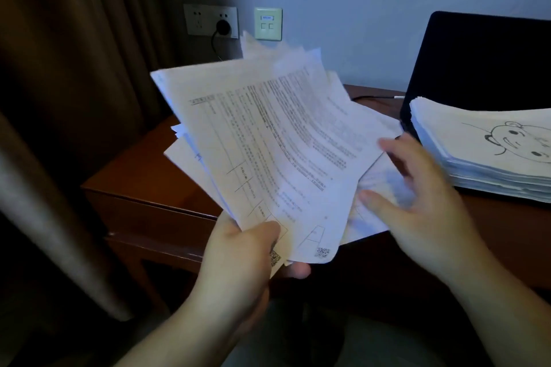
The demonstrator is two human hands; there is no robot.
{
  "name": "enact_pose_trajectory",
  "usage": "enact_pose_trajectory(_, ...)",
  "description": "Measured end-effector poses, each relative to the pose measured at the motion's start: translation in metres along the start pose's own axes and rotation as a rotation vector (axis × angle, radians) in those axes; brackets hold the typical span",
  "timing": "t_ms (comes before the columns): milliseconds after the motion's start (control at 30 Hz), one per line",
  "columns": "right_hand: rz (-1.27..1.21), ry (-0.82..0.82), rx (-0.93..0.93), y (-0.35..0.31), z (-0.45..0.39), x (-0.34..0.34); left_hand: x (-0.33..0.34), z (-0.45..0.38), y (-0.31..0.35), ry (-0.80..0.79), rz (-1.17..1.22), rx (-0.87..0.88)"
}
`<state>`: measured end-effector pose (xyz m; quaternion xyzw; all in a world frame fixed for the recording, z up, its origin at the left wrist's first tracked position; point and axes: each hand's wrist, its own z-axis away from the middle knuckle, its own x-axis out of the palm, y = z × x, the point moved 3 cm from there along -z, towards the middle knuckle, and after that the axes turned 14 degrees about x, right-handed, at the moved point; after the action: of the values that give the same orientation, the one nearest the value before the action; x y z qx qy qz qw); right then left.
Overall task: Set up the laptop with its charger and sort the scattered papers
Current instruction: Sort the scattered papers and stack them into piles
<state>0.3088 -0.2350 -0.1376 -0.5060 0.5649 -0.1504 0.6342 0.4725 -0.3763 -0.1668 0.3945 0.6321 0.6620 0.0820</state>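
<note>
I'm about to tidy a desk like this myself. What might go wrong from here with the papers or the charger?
1. The left hand pinches the fanned printed sheets at one corner only, so some may slide out.
2. The open right hand moves near the stack of drawing sheets, which lies against the laptop and could get knocked askew.
3. Swinging sheets might catch the charger cable on the wooden desk.

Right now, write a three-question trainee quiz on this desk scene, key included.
1. True or false: the left hand grips the fanned papers.
2. The right hand is: A) holding a pen B) open beside the sheets C) on the laptop.
3. Fill in: the tall paper stack has a cartoon ___ drawn on top.

Key: 1 true; 2 B; 3 face.
</note>
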Motion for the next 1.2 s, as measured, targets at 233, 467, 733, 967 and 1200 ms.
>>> enact_pose_trajectory(233,-0.487,-0.167,0.474,0.0,-0.043,-0.007,-0.017,-0.019,-0.002,0.029,-0.243,0.14)
enact_pose_trajectory(467,-0.754,-0.312,0.389,-0.012,-0.056,0.003,-0.013,-0.032,0.013,-0.047,-0.483,0.365)
enact_pose_trajectory(733,-0.791,-0.156,0.381,-0.004,-0.079,0.006,-0.026,-0.062,0.024,-0.113,-0.134,0.331)
enact_pose_trajectory(967,-0.689,-0.356,0.344,0.008,-0.113,0.0,-0.027,-0.119,0.048,-0.174,0.371,-0.212)
enact_pose_trajectory(1200,-0.635,-0.546,0.325,0.005,-0.141,-0.007,-0.012,-0.17,0.047,-0.437,0.276,-0.328)
